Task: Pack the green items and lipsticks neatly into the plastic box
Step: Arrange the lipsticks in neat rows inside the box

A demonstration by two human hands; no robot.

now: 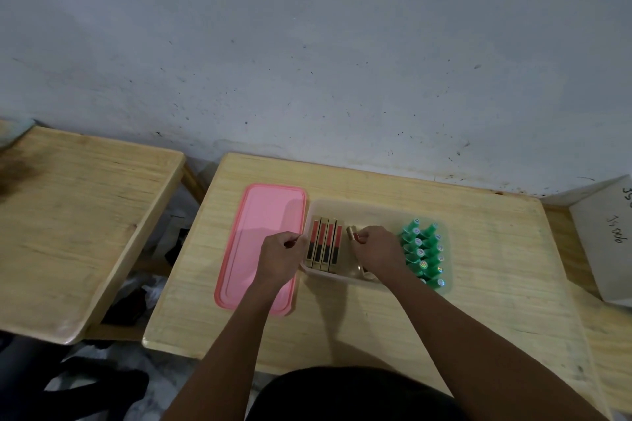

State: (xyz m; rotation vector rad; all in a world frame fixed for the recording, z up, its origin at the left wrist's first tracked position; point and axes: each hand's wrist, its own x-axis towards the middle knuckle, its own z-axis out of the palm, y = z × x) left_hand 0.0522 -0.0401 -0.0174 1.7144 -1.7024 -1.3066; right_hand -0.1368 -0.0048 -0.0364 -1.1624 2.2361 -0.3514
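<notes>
Packing lipsticks: right hand [376,249] pinching gold lipstick [354,236] at centre of plastic box [359,207]. Four lipsticks [325,246] lying at box's 9 o'clock, green items [424,249] at 3 o'clock. Left hand [280,256] curling at 9 o'clock rim, grip unclear. Next move probably calling for laying lipstick flush beside row.

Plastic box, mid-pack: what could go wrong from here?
1. The right hand grips a gold lipstick in the gap between the lipstick row and the green items; its wrist might knock the green ones askew.
2. The left forearm crosses the pink lid, so pulling back may drag it toward the table edge.
</notes>
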